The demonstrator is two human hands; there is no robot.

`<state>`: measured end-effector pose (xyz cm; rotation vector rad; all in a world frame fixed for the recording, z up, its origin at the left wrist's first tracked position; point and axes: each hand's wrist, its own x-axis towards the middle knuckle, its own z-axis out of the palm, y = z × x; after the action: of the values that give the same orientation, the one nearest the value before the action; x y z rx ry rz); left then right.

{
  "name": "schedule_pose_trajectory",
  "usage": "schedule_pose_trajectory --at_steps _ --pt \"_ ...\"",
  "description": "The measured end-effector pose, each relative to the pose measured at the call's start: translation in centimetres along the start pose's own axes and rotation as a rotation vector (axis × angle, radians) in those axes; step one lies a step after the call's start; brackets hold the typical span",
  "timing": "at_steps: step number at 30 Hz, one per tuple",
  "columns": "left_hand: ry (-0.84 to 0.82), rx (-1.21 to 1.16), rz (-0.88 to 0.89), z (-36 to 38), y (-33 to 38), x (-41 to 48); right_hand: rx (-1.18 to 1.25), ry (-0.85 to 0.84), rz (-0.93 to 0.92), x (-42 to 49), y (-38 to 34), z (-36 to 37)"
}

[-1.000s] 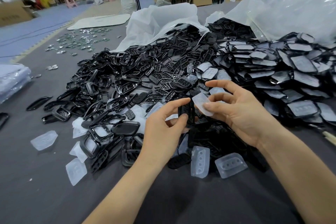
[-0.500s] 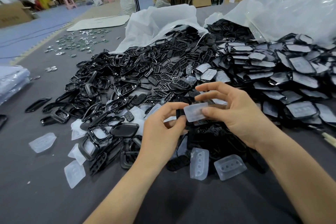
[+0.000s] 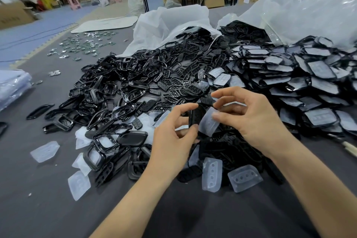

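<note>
Two hands work above the near edge of the grey table, close together and just in front of the parts heap.

Left hand: your thumb and forefinger are curled round a small black shell and pinch it top and bottom, so that it stands roughly upright and clear of the table.

Right hand: your curled fingertips grasp a translucent button pad by its right edge. The pad sits tilted, with its left edge against the black shell. Whether pad and shell are seated together or only touching cannot be told from this angle. Your upper two fingers are bent above the pad; what they touch, if anything, is not clear.

Surroundings:
- Two more translucent pads lie on the table just below your hands, side by side.
- Loose black frames spread to the left, spilling from a white bag.
- Stacked finished pieces lie to the right, below a clear plastic bag.
- One single pad lies apart at the far left.
- Small metal bits are scattered well beyond the frames.
</note>
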<state>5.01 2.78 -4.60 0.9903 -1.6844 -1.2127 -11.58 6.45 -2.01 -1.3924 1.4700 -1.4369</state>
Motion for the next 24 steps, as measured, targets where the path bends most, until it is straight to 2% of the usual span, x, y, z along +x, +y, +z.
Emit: schedule_pose_trajectory --at_steps 13,18,24 --pt "-0.016 0.025 0.027 0.0 -0.2 -0.1 -0.08 -0.03 -0.056 -0.1 0.0 0.5" --pt "-0.017 0.049 0.083 0.2 -0.6 -0.1 -0.096 0.02 -0.103 -0.2 0.2 1.2" --pt "-0.007 0.057 0.072 0.3 -0.7 0.0 -0.082 0.044 -0.139 -0.5 -0.1 1.6"
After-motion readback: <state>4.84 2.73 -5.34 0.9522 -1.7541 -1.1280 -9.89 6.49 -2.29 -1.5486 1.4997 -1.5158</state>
